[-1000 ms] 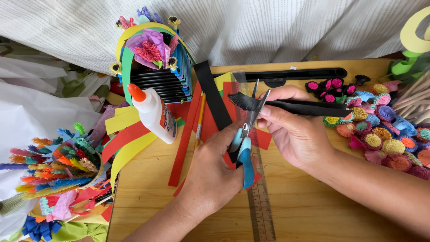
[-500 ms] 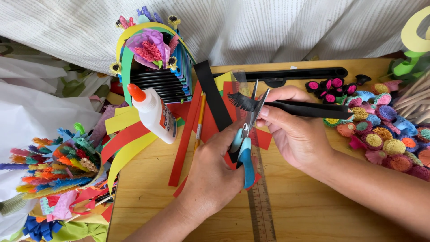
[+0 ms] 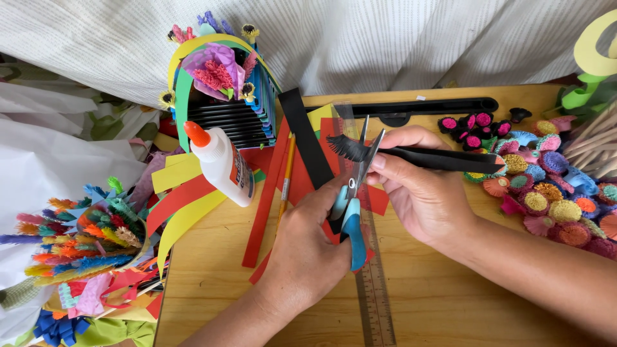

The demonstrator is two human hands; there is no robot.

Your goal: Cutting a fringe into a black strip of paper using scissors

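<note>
Left hand grips the scissors — blades parted at the fringed end of a black strip pinched in the right hand mid-table — fringing underway, each next snip probably needing close, even spacing.

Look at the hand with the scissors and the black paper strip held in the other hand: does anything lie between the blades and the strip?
Nothing visible does. The left hand holds the scissors with blades open right at the fringed end of the black paper strip, which the right hand holds above the ruler.
</note>
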